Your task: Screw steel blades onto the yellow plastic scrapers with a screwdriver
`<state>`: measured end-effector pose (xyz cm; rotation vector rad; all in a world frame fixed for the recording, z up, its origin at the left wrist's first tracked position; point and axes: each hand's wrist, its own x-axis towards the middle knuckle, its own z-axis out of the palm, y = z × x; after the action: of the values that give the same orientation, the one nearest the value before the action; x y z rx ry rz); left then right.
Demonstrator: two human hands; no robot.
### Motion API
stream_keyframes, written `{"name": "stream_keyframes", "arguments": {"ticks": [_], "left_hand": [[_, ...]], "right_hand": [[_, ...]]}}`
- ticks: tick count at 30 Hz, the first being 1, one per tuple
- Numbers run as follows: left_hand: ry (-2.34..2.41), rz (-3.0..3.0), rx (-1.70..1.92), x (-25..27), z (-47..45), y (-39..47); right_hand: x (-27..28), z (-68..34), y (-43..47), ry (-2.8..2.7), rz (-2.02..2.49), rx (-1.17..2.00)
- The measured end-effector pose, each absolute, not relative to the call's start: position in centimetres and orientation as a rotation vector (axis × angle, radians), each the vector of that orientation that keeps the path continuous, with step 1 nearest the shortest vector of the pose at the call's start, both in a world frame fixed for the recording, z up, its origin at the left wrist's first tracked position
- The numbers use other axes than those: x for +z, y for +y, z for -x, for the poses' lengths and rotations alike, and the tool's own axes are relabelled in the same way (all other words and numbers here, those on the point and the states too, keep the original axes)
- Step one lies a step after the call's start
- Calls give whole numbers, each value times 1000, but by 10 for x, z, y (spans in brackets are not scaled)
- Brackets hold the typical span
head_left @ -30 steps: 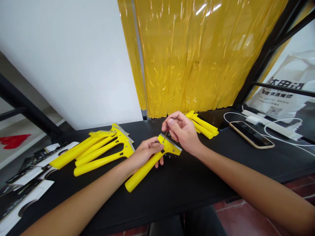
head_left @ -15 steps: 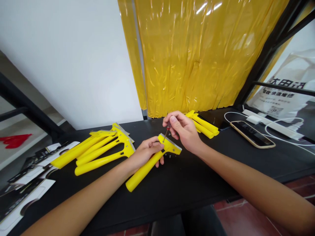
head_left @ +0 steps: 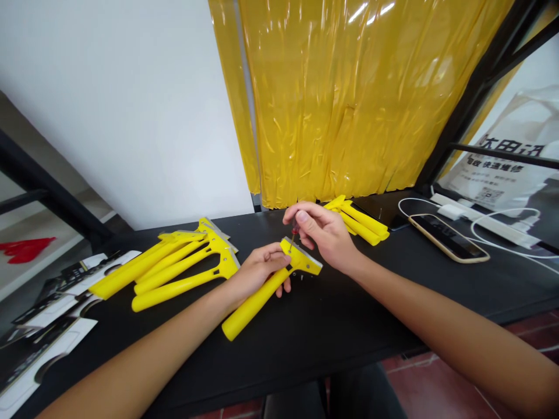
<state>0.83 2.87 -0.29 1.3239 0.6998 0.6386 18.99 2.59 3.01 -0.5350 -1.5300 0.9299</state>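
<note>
My left hand point(head_left: 261, 271) is closed around the neck of a yellow scraper point(head_left: 255, 304), whose handle slants toward me and whose head carries a metal strip. Between the thumb and fingers of my right hand point(head_left: 325, 235) is a small screwdriver point(head_left: 295, 231) with a red handle. Its thin shaft points down, and the tip meets the scraper's head at a screw spot near the left end. Tiny screws point(head_left: 301, 277) lie on the black table just below the head. Left of my left hand rests a pile of yellow scrapers point(head_left: 174, 285).
More yellow scrapers point(head_left: 362, 224) lie behind my right hand. At the right are a phone point(head_left: 449, 238), a white power strip point(head_left: 493, 224) with cables, and a dark flat panel point(head_left: 384, 209). Printed cards point(head_left: 56, 349) lie at the left edge. A yellow plastic curtain point(head_left: 349, 105) hangs behind the table point(head_left: 332, 326).
My right hand has shifted slightly left and turned, and the screwdriver now stands more upright. The scraper and my left hand stay nearly in place.
</note>
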Motion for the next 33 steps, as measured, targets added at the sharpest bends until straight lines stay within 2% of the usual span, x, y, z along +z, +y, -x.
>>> {"name": "stream_keyframes", "arguments": {"ticks": [11,20,33], "left_hand": [[724,-1388,609,-3,-9,29],[735,-1381,598,-3,-7,30],[753,-1396,546,-7,-6,32]], "right_hand": [[27,-190,32,-1463,462,1080],[32,-190,25,-1530,565,945],[26,-192,31,-1485,532,990]]}}
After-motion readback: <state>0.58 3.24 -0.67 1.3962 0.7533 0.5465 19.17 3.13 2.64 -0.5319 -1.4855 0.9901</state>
